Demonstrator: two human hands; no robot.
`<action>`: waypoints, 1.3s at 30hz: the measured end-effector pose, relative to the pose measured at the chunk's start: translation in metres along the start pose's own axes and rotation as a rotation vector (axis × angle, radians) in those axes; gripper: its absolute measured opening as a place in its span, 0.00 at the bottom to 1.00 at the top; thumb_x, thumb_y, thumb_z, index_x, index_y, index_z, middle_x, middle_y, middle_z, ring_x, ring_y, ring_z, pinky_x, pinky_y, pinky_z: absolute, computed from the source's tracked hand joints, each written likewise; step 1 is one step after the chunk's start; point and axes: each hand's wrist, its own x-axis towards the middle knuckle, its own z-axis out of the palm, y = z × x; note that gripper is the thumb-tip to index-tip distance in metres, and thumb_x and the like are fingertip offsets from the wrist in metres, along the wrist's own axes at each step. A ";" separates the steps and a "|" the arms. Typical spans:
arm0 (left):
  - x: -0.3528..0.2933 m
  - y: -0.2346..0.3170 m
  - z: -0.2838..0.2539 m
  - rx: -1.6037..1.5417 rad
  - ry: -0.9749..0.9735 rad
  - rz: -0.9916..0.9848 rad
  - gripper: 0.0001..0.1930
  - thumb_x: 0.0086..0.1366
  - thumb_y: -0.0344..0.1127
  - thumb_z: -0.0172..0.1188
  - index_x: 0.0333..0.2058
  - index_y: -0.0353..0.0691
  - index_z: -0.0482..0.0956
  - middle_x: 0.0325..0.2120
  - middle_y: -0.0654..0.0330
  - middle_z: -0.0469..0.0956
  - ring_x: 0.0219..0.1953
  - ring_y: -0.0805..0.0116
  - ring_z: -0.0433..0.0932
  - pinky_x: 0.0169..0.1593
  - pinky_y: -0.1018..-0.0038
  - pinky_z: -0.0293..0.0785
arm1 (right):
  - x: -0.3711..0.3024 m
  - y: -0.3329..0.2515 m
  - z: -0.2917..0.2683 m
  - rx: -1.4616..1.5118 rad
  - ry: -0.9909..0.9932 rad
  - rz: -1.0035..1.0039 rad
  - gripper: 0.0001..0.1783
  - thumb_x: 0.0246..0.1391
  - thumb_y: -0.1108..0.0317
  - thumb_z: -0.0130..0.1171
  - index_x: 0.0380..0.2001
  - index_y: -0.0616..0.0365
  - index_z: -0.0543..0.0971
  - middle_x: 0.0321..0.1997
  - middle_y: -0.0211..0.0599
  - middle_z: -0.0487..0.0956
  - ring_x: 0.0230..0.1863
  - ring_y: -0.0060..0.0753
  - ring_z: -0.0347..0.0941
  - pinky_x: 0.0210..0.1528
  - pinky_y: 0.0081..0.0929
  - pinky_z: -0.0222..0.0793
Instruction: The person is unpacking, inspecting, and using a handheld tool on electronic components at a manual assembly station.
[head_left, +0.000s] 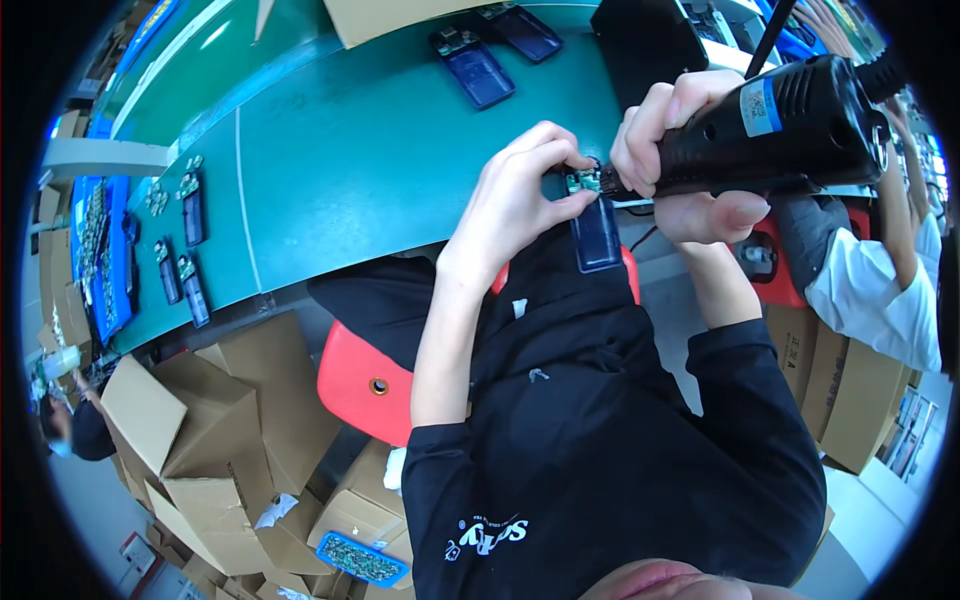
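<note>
The meeting of tool [790,125] tip and green board [582,182] is hard to make out. Your left hand [508,205] pinches the flat, dark-blue case [598,242] at its board end, by the worktop's [330,170] edge; your right hand's [690,160] fingers wrap the black tool.

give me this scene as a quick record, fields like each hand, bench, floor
left grip: pinching the board end of a dark blue case
right grip: around a black tool, tip at the board, contact unclear
bench: green; two more cases at the far side, three smaller-looking ones at left
far left: blue tray of boards
below left: open cartons, red stool
</note>
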 end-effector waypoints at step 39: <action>0.004 -0.015 -0.162 0.857 0.349 0.126 0.10 0.60 0.35 0.64 0.41 0.41 0.82 0.40 0.56 0.82 0.39 0.55 0.81 0.43 0.67 0.77 | -0.058 -0.001 -0.061 0.282 0.107 -0.118 0.46 0.41 0.28 0.66 0.42 0.58 0.63 0.23 0.31 0.66 0.16 0.21 0.61 0.18 0.16 0.59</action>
